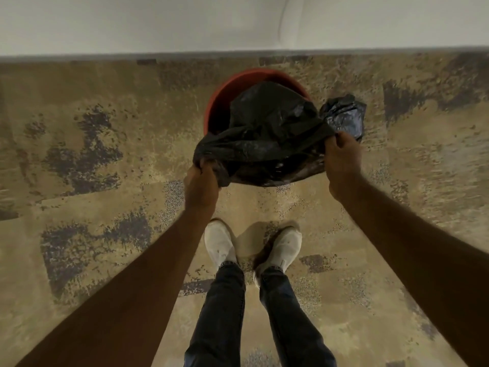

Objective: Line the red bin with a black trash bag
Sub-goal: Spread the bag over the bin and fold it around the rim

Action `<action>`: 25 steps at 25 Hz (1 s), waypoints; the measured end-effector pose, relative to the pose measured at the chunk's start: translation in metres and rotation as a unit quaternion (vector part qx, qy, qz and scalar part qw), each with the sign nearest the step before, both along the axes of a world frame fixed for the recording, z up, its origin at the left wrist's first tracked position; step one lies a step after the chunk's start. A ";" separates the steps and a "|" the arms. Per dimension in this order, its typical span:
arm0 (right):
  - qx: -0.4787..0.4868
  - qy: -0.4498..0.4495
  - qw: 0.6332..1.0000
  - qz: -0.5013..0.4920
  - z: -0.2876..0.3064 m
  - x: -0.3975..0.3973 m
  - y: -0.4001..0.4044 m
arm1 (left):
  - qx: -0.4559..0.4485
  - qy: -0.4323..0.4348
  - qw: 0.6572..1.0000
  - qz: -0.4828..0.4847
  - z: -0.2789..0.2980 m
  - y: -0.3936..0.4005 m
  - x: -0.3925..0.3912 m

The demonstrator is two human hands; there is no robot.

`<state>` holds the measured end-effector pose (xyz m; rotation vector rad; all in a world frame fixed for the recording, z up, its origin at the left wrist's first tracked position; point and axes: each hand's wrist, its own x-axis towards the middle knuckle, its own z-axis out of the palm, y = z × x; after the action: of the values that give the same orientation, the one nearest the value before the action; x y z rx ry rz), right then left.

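Note:
The red bin point(225, 94) stands on the carpet close to the wall, seen from above. A black trash bag point(264, 133) hangs over its near half, partly down inside, with its mouth stretched wide toward me. My left hand point(201, 184) grips the bag's left edge in a closed fist. My right hand point(344, 160) grips the right edge. A loose flap of the bag point(344, 115) sticks out past the bin's right side. The far and left rim of the bin shows bare; its near rim is hidden under the bag.
A white wall point(185, 22) with a grey baseboard runs just behind the bin. Patterned tan and dark carpet point(105, 154) covers the floor all around. My feet in white shoes point(219, 245) stand a short step in front of the bin.

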<state>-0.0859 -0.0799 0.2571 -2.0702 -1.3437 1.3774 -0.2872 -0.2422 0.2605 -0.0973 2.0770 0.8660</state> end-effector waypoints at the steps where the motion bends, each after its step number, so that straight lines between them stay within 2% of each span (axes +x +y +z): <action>1: 0.001 -0.001 1.000 0.000 -0.010 0.001 0.003 | 0.000 -0.001 1.000 0.008 -0.011 0.002 0.001; 5: 0.012 -0.004 1.000 -0.005 -0.046 0.010 0.011 | -0.013 -0.005 1.000 0.012 -0.045 0.002 0.002; 10: 0.056 -0.031 0.998 0.011 -0.066 0.019 0.006 | -0.058 -0.076 0.995 0.027 -0.067 -0.008 0.002; 15: 0.085 -0.094 0.988 0.093 -0.084 0.025 0.014 | -0.120 -0.099 0.988 -0.006 -0.082 -0.007 -0.009; 20: 0.083 -0.108 0.979 0.153 -0.104 0.023 0.021 | -0.103 -0.104 0.989 0.027 -0.097 0.007 -0.014; 25: 0.146 -0.099 0.960 0.215 -0.110 0.017 0.034 | -0.050 -0.142 0.985 0.087 -0.109 0.028 -0.026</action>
<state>-0.0687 -0.0460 0.1468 -1.8209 -2.0396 1.0483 -0.3130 -0.2139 0.1512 -0.4363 1.8607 0.8004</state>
